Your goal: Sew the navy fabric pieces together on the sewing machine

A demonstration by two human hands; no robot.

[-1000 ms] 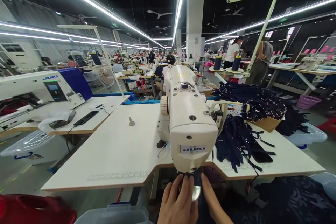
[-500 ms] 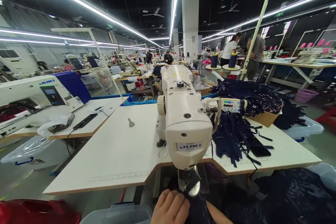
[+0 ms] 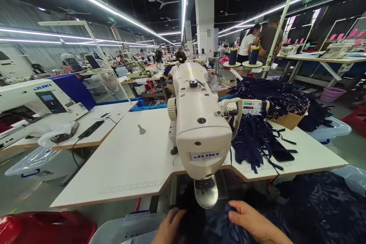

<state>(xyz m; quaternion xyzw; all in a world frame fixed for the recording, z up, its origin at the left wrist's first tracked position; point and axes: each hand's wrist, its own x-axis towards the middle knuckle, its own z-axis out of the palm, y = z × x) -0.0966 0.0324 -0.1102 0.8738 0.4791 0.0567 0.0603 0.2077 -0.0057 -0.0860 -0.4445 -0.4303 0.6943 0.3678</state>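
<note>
So a second ago both hands were bunched up right under the head of the sewing machine (image 3: 204,129), and now they've come back toward the wearer and split apart. The rounded metal plate (image 3: 206,195) under the machine's head was mostly covered then, and now it's sitting there in plain view. The dark cloth (image 3: 223,223) is now just in front of the machine, below that plate and a bit right of it. My read is that the bit at the machine is over for the moment and it's all hand-handling of the fabric, but that's a guess. Right hand (image 3: 244,217) is in front of the machine and to its right, with thumb and fingers pinched on an edge of the cloth. Left hand (image 3: 168,225) is in front and to the left, curled but smeared by motion blur and cut off at the bottom, so I honestly can't tell if it's gripping anything. Can't see the needle either, the machine's head hides it. The cloth runs out of view at the bottom too, and it's so dark I can't tell where it ends and the dark heap (image 3: 323,206) right of the machine begins.
</note>
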